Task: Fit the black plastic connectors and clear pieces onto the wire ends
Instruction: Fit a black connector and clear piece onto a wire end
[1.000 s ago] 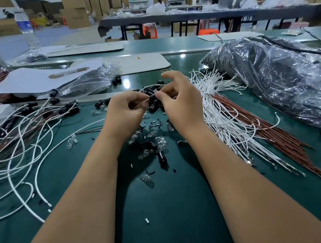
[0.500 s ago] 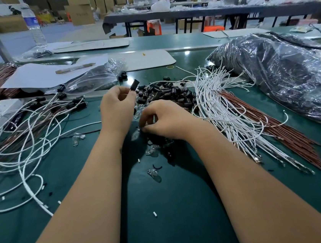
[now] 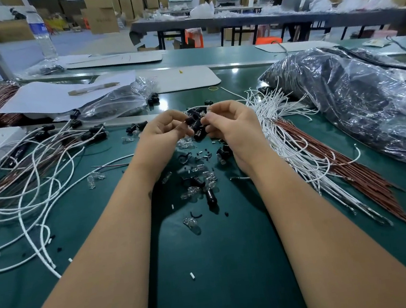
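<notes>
Wires [image 3: 22, 179] in white sleeving, mixed with thin reddish-brown ones, lay in loose tangled loops on the left of the dark green matte table [image 3: 211, 279], several ending in small black plastic connectors [image 3: 93, 134]. Behind them sat a crumpled clear plastic bag [image 3: 120, 102] and a white paper sheet [image 3: 46, 95] with a pen [image 3: 93, 88] on it.

At the centre, the left hand [image 3: 159, 138] had its fingers curled, pinching a black cylindrical connector [image 3: 189, 120] at its tips. The right hand [image 3: 231, 125], just beside it and likewise curled, pinched a small clear piece [image 3: 204, 114] against that connector; exactly how the parts met was too small to tell. Below the hands, loose black connectors [image 3: 210, 196] and glassy, bulb-shaped clear pieces [image 3: 192, 224] were scattered on the table between the forearms.

To the right, a bundle of straight white wires [image 3: 292, 143] fanned out beside a tighter sheaf of reddish-brown wires [image 3: 350, 172]. Farthest right lay a large wrinkled, glossy plastic bag [image 3: 355, 101] full of dark contents.
</notes>
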Demonstrator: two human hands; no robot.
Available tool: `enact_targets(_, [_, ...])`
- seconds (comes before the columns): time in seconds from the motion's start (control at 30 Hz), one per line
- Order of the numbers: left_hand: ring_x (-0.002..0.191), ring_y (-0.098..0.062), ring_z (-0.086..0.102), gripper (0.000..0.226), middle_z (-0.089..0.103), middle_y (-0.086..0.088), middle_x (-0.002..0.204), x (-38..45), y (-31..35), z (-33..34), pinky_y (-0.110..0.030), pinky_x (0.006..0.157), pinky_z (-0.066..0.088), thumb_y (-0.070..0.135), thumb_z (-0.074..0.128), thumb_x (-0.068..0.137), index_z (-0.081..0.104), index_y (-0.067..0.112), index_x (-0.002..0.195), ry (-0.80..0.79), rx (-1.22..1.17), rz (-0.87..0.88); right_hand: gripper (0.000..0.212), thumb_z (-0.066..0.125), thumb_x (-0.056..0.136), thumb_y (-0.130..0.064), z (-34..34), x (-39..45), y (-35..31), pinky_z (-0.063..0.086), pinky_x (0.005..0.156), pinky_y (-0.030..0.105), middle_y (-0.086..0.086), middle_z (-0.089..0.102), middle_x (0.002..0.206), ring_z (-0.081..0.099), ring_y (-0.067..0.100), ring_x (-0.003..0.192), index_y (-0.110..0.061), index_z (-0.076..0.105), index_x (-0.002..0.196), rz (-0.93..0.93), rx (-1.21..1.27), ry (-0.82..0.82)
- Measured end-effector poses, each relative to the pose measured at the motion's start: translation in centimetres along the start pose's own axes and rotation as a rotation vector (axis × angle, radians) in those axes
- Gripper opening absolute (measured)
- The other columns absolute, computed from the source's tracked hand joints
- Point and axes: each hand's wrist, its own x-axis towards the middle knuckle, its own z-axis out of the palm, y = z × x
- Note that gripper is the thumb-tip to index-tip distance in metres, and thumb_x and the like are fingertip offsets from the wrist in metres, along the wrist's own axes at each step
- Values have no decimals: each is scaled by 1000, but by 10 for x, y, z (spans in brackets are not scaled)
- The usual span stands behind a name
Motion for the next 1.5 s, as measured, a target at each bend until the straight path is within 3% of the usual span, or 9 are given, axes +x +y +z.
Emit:
enact_targets(0.13, [83,-7,64,16,71,8,75,0,2,1,-19,86,48,10,55,95,62,23,90,-60,-153,28,14,56,92,1,-3,1,-3,55,71,28,7,70,79,63,16,71,-9,64,97,18,187,-35])
enact_targets(0.33, [82,-4,64,11,70,9,75,-1,5,0,-18,87,48,10,54,93,61,19,92,-97,-290,62,24,51,92,2,-3,-1,-5,45,67,25,1,61,70,51,12,68,-8,74,94,41,147,-83])
enact_targets(0.63, [78,-8,61,10,70,7,76,0,3,0,-18,77,46,9,53,95,60,16,94,5,-318,82,13,61,87,5,1,-4,-9,47,59,23,-1,59,65,54,11,60,-8,64,89,-6,277,-130])
enact_targets(0.83, [74,-6,62,13,71,8,74,1,1,1,-16,73,48,5,55,95,61,16,94,40,-224,92,12,57,91,1,0,-4,-9,48,60,23,5,59,70,55,12,63,-7,64,86,11,259,-147])
enact_targets(0.97, [72,-5,65,15,71,5,75,-1,1,1,-19,73,52,7,60,93,65,21,91,135,-24,127,4,62,90,-7,0,-2,-6,48,59,22,4,59,69,55,12,63,-8,64,85,-30,53,-123])
enact_targets(1.1, [78,-33,66,12,72,-11,82,-4,2,4,-41,77,55,8,64,91,68,19,91,153,164,174,17,75,83,-26,5,0,3,50,60,26,3,61,69,55,10,62,-14,63,82,-110,-283,-73])
enact_targets(1.17, [79,-38,65,9,71,-15,82,-5,3,7,-43,78,55,8,65,90,69,15,92,131,208,172,17,73,85,-26,6,1,5,50,63,34,4,60,68,53,13,62,-15,61,80,-141,-342,-52])
enact_targets(1.33, [71,-8,65,4,70,4,75,-5,3,7,-20,72,53,13,71,86,72,17,87,173,273,177,18,65,88,-21,2,5,10,49,68,40,4,58,67,52,17,64,-18,58,73,-92,-353,-28])
enact_targets(1.5, [66,-5,59,7,68,-1,75,-7,3,8,-17,69,50,6,71,85,73,3,90,162,298,227,21,64,88,-19,0,3,13,45,68,34,0,54,66,51,15,66,-18,57,69,-84,-334,-44])
